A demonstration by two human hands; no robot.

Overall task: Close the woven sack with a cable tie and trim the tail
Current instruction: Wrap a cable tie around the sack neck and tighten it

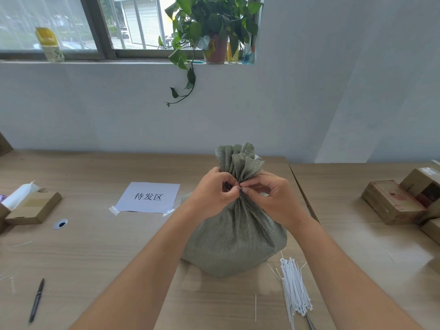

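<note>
Both hands are up at the neck of the sack (234, 236), which stands upright in the middle of the bench (95, 246), its gathered mouth fanning out above the fingers. The left hand (214, 194) is curled tight against the neck from the nine o'clock side, thumb and forefinger pressed together on the bunched cloth. The right hand (269, 198) comes in from three o'clock, fingertips pinching a thin pale sliver right where the two hands meet; that looks like the cable tie (241, 186), though most of it is hidden by the fingers. What shows of it lies roughly level, running nine to three across the upright neck, so the tightening pull would likely go sideways toward the right hand, which is the nearer one to the free end. Whether the tail is already through the head, I cannot tell. A bundle of spare ties (295, 287) lies at five o'clock from the sack, with what may be a cutter's handles (310, 322) poking out beneath it, closest to the right arm.
</note>
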